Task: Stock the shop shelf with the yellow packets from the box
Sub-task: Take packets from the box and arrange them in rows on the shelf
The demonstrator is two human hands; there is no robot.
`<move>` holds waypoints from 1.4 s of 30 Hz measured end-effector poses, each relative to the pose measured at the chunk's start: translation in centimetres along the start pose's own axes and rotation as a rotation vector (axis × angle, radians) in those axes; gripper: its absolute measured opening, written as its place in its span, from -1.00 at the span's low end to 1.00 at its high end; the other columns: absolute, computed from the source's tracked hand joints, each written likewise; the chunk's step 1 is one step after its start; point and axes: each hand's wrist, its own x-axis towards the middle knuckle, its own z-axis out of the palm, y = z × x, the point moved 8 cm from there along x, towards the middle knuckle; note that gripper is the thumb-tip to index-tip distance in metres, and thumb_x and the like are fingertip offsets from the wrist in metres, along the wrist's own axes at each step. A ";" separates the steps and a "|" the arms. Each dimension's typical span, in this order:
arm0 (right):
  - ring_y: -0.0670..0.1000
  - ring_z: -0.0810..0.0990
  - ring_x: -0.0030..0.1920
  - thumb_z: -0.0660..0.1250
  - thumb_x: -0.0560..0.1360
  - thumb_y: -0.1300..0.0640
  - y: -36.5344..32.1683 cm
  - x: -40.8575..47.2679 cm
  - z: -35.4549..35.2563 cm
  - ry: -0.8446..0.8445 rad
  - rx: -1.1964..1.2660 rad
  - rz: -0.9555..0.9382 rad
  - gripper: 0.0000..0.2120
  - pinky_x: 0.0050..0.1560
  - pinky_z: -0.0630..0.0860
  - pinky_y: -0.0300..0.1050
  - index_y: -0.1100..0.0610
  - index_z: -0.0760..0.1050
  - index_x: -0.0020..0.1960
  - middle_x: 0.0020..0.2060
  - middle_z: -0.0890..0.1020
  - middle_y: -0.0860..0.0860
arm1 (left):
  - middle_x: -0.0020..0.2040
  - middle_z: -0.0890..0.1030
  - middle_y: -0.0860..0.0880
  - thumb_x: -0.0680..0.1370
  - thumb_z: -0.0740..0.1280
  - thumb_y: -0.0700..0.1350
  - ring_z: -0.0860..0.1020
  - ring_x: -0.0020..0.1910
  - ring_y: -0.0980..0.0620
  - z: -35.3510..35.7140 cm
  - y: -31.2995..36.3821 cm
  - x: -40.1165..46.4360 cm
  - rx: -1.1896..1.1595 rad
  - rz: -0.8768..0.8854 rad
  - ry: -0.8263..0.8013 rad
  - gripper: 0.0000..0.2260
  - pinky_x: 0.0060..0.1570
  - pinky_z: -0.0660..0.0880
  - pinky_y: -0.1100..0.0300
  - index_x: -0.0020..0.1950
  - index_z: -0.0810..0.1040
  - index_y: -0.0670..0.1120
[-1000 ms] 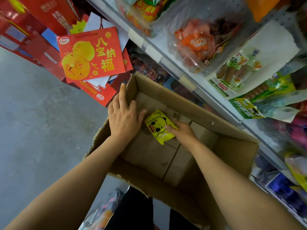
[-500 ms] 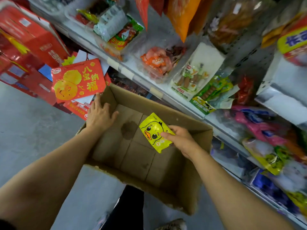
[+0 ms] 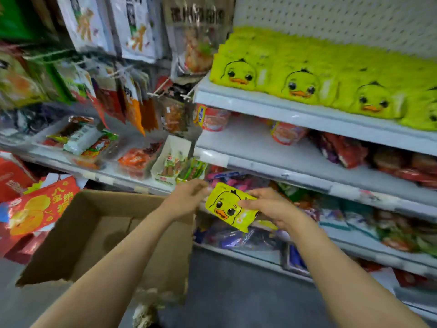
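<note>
Holding it flat and face-up, one yellow duck packet (image 3: 230, 207) is pinched at its right edge by the right hand (image 3: 272, 207), probably so it can be lined up with the shelf row. The left hand (image 3: 189, 197) is curled at its left corner; actual contact can't be told. Four duck faces are counted on the upper shelf (image 3: 260, 106), far right. One cardboard box (image 3: 99, 230), near left, looks emptied.

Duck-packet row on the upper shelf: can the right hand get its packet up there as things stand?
Probably yes: the right hand holds the yellow packet below the duck-packet row, with nothing visibly between.
</note>
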 end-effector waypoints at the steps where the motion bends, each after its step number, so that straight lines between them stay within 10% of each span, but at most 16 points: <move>1: 0.01 0.67 -0.21 0.46 0.48 0.25 -0.6 -2.0 -2.7 0.020 0.007 -0.023 -0.87 -0.12 0.62 -0.07 0.11 0.64 0.01 -0.16 0.72 0.07 | 0.03 0.64 0.03 0.60 0.31 0.01 0.60 0.01 0.08 0.5 3.9 0.4 -0.038 0.053 0.024 -0.77 0.02 0.46 0.25 0.17 0.58 -0.08; 6: 0.00 0.67 -0.22 0.45 0.47 0.29 -3.8 -12.8 -15.5 0.203 0.023 -0.151 -0.84 -0.23 0.60 -0.21 0.12 0.65 0.02 -0.18 0.72 0.06 | 0.08 0.64 0.08 0.53 0.41 0.01 0.59 0.05 0.18 3.4 21.8 1.7 -0.188 0.330 0.005 -0.75 0.11 0.51 0.26 0.18 0.58 -0.03; 10: 0.03 0.70 -0.03 0.50 0.44 0.21 -6.0 -20.0 -24.5 0.385 -0.020 -0.234 -0.82 0.10 0.58 -0.06 0.07 0.68 0.03 -0.09 0.74 0.02 | 0.15 0.62 0.13 0.29 0.49 0.25 0.58 0.09 0.12 6.8 32.9 1.2 -0.175 0.525 -0.098 -0.57 0.17 0.51 0.08 0.11 0.58 0.20; 15: 0.02 0.66 0.12 0.63 0.22 -0.02 -6.7 -26.5 -33.0 0.575 -0.006 -0.292 -0.49 0.31 0.50 0.09 0.07 0.67 0.14 0.03 0.72 0.00 | 0.23 0.52 0.13 0.38 0.55 0.02 0.41 0.22 0.22 11.0 43.5 1.0 -0.054 0.752 -0.112 -0.51 0.02 0.27 0.49 0.28 0.55 0.04; 17: -0.03 0.62 0.18 0.63 0.24 0.00 -6.5 -28.9 -35.7 0.646 -0.015 -0.324 -0.64 0.31 0.47 -0.04 -0.03 0.70 0.02 0.06 0.70 -0.04 | 0.21 0.53 0.14 0.37 0.55 0.01 0.42 0.20 0.23 12.7 46.7 1.1 -0.038 0.806 -0.124 -0.50 -0.02 0.26 0.48 0.29 0.55 0.04; 22: -0.01 0.63 0.17 0.58 0.36 0.14 -5.1 -32.5 -41.5 0.710 0.009 -0.366 -0.77 0.25 0.51 -0.06 -0.05 0.72 0.00 0.05 0.71 0.00 | 0.10 0.63 0.07 0.37 0.56 -0.02 0.54 0.13 0.17 18.3 53.0 2.6 -0.055 0.848 -0.244 -0.61 0.12 0.43 0.29 0.17 0.60 0.03; 26: -0.13 0.69 -0.25 0.53 0.41 0.20 -3.1 -34.2 -47.1 0.780 0.034 -0.354 -0.83 -0.31 0.58 -0.28 0.02 0.69 -0.03 -0.16 0.73 0.03 | -0.06 0.61 0.14 0.39 0.56 -0.04 0.53 -0.02 0.26 23.1 57.6 4.6 -0.055 0.847 -0.313 -0.71 -0.15 0.33 0.57 0.07 0.64 -0.01; 34: 0.03 0.65 0.11 0.63 0.22 -0.13 -0.4 -35.9 -61.2 1.010 -0.040 -0.401 -0.54 0.13 0.57 -0.02 -0.07 0.64 0.07 0.07 0.69 0.01 | -0.20 0.55 0.14 0.35 0.58 0.03 0.48 -0.17 0.15 32.5 67.5 11.6 -0.131 0.825 -0.340 -0.70 -0.28 0.32 0.28 0.00 0.62 -0.01; 42: 0.00 0.71 -0.12 0.51 0.45 0.19 3.7 -34.1 -72.3 0.973 -0.039 -0.273 -0.76 -0.16 0.63 -0.13 0.15 0.62 0.10 -0.08 0.74 0.06 | -0.24 0.50 0.14 0.36 0.56 0.02 0.44 -0.21 0.14 40.0 75.6 19.8 -0.166 0.830 -0.343 -0.73 -0.31 0.29 0.28 -0.03 0.59 0.00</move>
